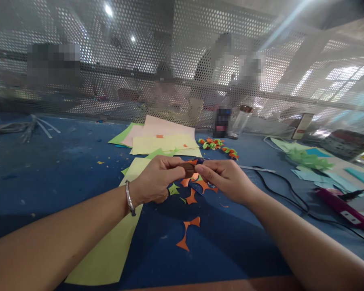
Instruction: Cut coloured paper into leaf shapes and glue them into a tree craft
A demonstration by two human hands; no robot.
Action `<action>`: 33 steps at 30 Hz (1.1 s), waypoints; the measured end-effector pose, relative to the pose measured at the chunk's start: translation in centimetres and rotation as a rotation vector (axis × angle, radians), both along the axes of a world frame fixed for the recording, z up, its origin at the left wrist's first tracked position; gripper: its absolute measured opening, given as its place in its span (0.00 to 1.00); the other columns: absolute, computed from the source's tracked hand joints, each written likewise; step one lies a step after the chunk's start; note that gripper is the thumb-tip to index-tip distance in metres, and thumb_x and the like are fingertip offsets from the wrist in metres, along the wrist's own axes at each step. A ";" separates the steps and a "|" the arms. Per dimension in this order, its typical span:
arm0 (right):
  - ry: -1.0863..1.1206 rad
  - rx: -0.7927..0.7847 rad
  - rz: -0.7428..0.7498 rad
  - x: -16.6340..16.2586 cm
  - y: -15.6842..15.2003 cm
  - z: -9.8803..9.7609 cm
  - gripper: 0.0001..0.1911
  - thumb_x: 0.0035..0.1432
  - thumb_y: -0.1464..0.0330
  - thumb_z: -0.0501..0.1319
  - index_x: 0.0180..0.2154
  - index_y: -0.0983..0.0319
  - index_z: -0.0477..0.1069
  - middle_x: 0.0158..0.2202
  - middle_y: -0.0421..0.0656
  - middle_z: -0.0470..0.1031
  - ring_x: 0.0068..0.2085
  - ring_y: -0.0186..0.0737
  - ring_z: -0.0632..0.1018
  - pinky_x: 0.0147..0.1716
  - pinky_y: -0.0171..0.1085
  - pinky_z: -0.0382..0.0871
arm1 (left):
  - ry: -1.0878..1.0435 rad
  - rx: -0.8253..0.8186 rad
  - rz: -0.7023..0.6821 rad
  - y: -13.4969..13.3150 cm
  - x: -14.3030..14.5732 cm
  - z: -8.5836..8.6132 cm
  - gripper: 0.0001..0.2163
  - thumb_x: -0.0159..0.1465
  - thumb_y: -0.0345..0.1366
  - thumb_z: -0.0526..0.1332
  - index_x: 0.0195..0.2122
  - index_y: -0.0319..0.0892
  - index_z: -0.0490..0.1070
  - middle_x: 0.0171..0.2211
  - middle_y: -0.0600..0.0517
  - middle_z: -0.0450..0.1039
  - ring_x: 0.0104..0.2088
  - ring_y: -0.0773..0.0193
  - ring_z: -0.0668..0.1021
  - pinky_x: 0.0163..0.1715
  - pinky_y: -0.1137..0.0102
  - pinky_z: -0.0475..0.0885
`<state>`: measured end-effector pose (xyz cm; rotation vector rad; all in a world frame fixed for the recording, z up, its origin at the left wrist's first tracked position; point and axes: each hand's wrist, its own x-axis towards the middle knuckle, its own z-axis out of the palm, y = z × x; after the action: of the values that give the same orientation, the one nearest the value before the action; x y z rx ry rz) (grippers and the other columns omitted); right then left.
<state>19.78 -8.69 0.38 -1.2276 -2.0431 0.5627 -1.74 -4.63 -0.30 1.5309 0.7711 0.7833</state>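
Note:
My left hand (156, 178), with a bracelet (129, 198) at its wrist, pinches a small brown rounded piece (188, 169) between thumb and fingers. My right hand (226, 178) grips the other end of that piece, so it spans the gap between both hands. What it is made of I cannot tell. Orange paper offcuts (191, 197) and a green paper offcut (173, 189) lie on the blue table just beneath. Closer to me rests another orange offcut (186, 233). A long yellow-green paper sheet (109, 250) extends under my left forearm.
Paper sheets (170, 125) are stacked behind my hands, beside orange-and-green paper curls (211, 143). A bottle (239, 123) stands at the perforated metal screen (109, 81). Rightward are a black cable (286, 198), a magenta power strip (342, 206) and green paper pieces (309, 159).

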 end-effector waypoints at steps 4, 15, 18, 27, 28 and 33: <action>0.005 -0.001 0.006 -0.1 -0.1 0.1 0.29 0.68 0.48 0.54 0.22 0.60 0.56 0.22 0.35 0.54 0.25 0.31 0.58 0.24 0.35 0.51 | 0.001 0.010 0.006 -0.1 0.1 0.3 0.06 0.55 0.31 0.62 0.31 0.41 0.79 0.22 0.53 0.72 0.17 0.72 0.66 0.15 0.77 0.57; -0.060 0.042 -0.002 0.1 -0.1 0.1 0.28 0.69 0.49 0.53 0.23 0.60 0.57 0.22 0.35 0.55 0.25 0.31 0.59 0.25 0.35 0.51 | 0.023 -0.005 0.003 -0.1 0.1 0.2 0.06 0.56 0.33 0.62 0.31 0.41 0.80 0.22 0.53 0.73 0.14 0.74 0.64 0.14 0.76 0.58; -0.073 0.052 0.000 0.1 -0.1 0.1 0.28 0.69 0.50 0.53 0.23 0.60 0.57 0.22 0.35 0.55 0.25 0.31 0.59 0.25 0.35 0.52 | 0.027 0.059 0.027 0.0 0.1 0.2 0.06 0.55 0.32 0.63 0.28 0.42 0.80 0.22 0.52 0.73 0.19 0.69 0.70 0.17 0.75 0.62; -0.085 0.055 -0.022 -0.2 -0.2 0.0 0.28 0.69 0.49 0.52 0.23 0.60 0.58 0.21 0.35 0.56 0.24 0.31 0.59 0.24 0.36 0.51 | 0.066 0.093 -0.004 -0.1 0.0 0.4 0.07 0.58 0.33 0.62 0.29 0.41 0.80 0.27 0.50 0.75 0.19 0.71 0.69 0.17 0.75 0.61; -0.086 0.057 -0.024 -0.2 -0.2 0.0 0.28 0.69 0.49 0.53 0.22 0.60 0.58 0.21 0.35 0.56 0.24 0.31 0.58 0.24 0.36 0.51 | 0.070 0.080 -0.004 -0.1 0.0 0.4 0.06 0.58 0.33 0.62 0.29 0.41 0.80 0.26 0.51 0.75 0.18 0.72 0.67 0.16 0.75 0.59; -0.110 0.084 -0.026 -0.2 -0.1 0.0 0.28 0.70 0.50 0.53 0.22 0.60 0.57 0.21 0.35 0.56 0.24 0.31 0.58 0.24 0.36 0.50 | 0.071 0.070 -0.007 0.1 0.0 0.2 0.08 0.57 0.32 0.61 0.31 0.41 0.81 0.25 0.51 0.74 0.15 0.74 0.64 0.14 0.75 0.57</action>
<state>19.61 -8.83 0.37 -1.2574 -2.1164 0.4008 -1.71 -4.55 -0.10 1.6302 0.7978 0.7613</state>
